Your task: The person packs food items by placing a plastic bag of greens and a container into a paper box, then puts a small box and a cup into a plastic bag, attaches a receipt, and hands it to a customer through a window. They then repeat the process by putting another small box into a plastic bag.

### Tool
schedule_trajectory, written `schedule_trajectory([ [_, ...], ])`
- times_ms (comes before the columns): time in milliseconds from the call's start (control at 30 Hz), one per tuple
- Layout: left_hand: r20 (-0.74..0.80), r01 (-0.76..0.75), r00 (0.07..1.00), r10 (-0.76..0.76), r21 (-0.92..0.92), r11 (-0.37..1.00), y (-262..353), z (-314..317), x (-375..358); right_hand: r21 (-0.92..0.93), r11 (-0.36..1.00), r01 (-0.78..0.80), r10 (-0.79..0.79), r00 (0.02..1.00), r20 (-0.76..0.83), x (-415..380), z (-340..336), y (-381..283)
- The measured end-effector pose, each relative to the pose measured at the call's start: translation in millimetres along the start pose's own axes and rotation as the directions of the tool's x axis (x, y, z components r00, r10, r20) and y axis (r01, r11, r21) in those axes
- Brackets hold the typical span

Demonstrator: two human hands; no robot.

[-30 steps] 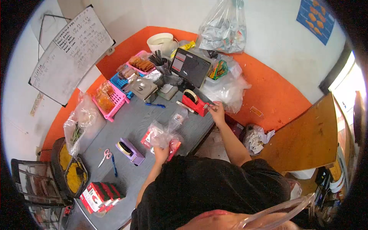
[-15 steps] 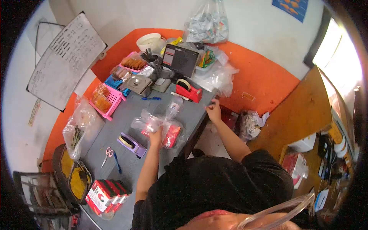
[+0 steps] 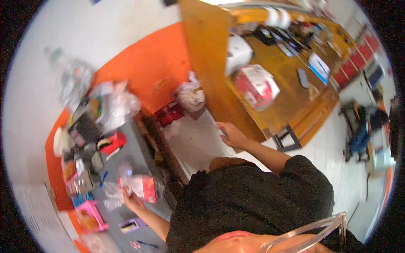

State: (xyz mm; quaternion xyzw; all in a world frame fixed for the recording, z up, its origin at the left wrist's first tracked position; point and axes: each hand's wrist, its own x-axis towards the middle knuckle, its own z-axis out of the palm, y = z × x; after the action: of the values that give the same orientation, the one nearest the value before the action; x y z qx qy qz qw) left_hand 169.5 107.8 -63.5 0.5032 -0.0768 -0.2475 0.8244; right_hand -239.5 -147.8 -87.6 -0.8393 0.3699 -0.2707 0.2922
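My left hand (image 3: 134,202) is closed on a clear plastic bag (image 3: 113,197) at the left end of a flat red box (image 3: 145,188). The box lies on the grey table (image 3: 141,152), with loose plastic around it. My right hand (image 3: 233,135) hangs in the air past the table, near the wooden desk's corner. Its fingers are stretched out and loosely bent, and I see nothing in them, though motion blurs the view. A purple tape dispenser (image 3: 132,225) stands close to my left hand.
A red tape dispenser (image 3: 113,144), a dark screen (image 3: 84,130) and a pink basket (image 3: 93,213) stand on the grey table. On the wooden desk (image 3: 280,101) sits a red and white package (image 3: 256,86). A stuffed bag (image 3: 190,97) is on the floor between the two.
My view has swung right toward the wooden desk. My right hand has left the grey table's edge and moved toward the desk. My left hand stays at the plastic and red box.
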Motion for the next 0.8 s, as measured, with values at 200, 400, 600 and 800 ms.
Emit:
schedule_trajectory([
  [200,0.153,0.096,0.984,-0.089,-0.038,0.995,-13.2,47.2,-13.3,-0.512,0.856,-0.074,-0.198,0.867,-0.457,8.5,-100.8,27.1],
  [400,0.623,-0.502,0.727,0.29,0.192,0.844,-71.8,168.8,-77.7,-0.79,0.567,-0.234,-0.083,0.937,-0.338,60.9,-130.0,77.7],
  [600,0.624,0.334,0.733,-0.269,0.014,0.942,-149.9,293.7,-107.6,-0.677,0.643,-0.358,0.098,0.915,-0.391,70.5,-174.8,125.4],
  [800,0.635,0.208,0.749,-0.189,0.046,0.977,-244.2,397.6,-156.5,-0.695,0.633,-0.34,-0.049,0.879,-0.475,66.5,-240.0,206.0],
])
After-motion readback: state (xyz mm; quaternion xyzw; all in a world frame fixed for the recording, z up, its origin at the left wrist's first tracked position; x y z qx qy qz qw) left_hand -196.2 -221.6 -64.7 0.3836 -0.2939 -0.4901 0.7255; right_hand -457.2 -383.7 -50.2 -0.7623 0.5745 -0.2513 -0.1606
